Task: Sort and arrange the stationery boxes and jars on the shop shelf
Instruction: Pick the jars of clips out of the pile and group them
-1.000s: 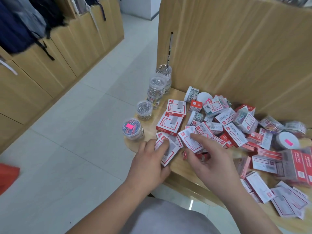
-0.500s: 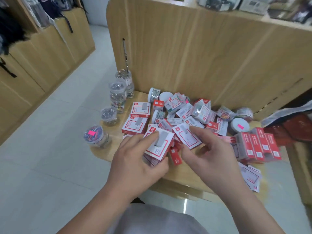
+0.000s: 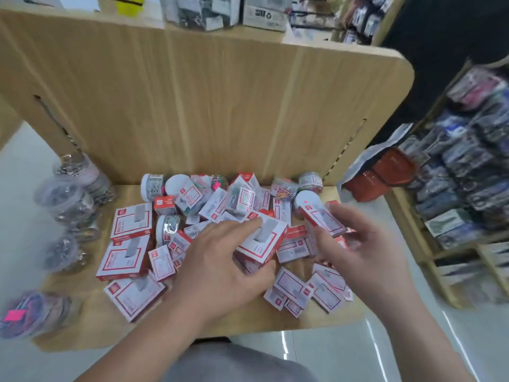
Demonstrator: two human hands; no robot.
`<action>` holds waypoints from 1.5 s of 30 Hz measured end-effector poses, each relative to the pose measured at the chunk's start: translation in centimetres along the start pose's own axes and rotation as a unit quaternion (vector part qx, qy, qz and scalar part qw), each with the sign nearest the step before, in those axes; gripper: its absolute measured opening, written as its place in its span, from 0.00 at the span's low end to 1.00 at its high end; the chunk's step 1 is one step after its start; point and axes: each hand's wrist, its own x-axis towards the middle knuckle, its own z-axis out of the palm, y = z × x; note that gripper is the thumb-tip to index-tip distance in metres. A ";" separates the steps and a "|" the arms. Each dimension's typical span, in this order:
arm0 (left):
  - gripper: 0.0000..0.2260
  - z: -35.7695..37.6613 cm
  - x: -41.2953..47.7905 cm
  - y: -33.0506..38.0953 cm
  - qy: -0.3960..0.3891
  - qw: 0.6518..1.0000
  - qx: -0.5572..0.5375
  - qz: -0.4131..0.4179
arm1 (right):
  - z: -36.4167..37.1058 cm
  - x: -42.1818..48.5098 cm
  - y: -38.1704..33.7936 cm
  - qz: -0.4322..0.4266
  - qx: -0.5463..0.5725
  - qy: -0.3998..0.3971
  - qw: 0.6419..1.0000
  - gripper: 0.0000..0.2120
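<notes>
A heap of red-and-white stationery boxes (image 3: 132, 220) and small round jars (image 3: 151, 186) covers the low wooden shelf (image 3: 82, 321). My left hand (image 3: 220, 268) grips a large red-and-white box (image 3: 264, 239) above the middle of the heap, fingers over its top. My right hand (image 3: 355, 244) holds a narrower red-and-white box (image 3: 321, 217) just to the right, near a white jar lid (image 3: 305, 199). Three large boxes lie flat at the left. Clear jars (image 3: 68, 199) of clips stand along the shelf's left edge, blurred.
An upright wooden panel (image 3: 206, 106) backs the shelf. A red bag (image 3: 385, 172) lies at the right end. Racks of packaged goods (image 3: 462, 172) fill the right side. A jar with a pink sticker (image 3: 27, 312) sits at the front left corner. Tiled floor lies in front.
The view has swung right. My left hand has lifted the large box and carried it rightward over the heap. My right hand has taken hold of a narrower box.
</notes>
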 end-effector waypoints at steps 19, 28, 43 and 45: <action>0.31 11.6 6.0 6.8 -0.002 0.998 0.048 -0.030 | -4.2 4.7 6.9 -0.007 0.041 -0.001 0.999 0.08; 0.39 14.2 5.3 7.2 0.012 0.997 0.066 -0.029 | -3.7 7.1 7.5 0.018 0.050 -0.043 0.998 0.19; 0.16 10.2 -5.3 1.3 0.068 0.995 0.071 0.007 | -5.2 3.5 6.1 -0.214 -0.059 0.032 0.974 0.04; 0.20 10.7 -6.9 1.4 0.042 0.992 0.118 -0.009 | -5.1 0.6 6.2 -0.215 -0.039 -0.012 0.976 0.04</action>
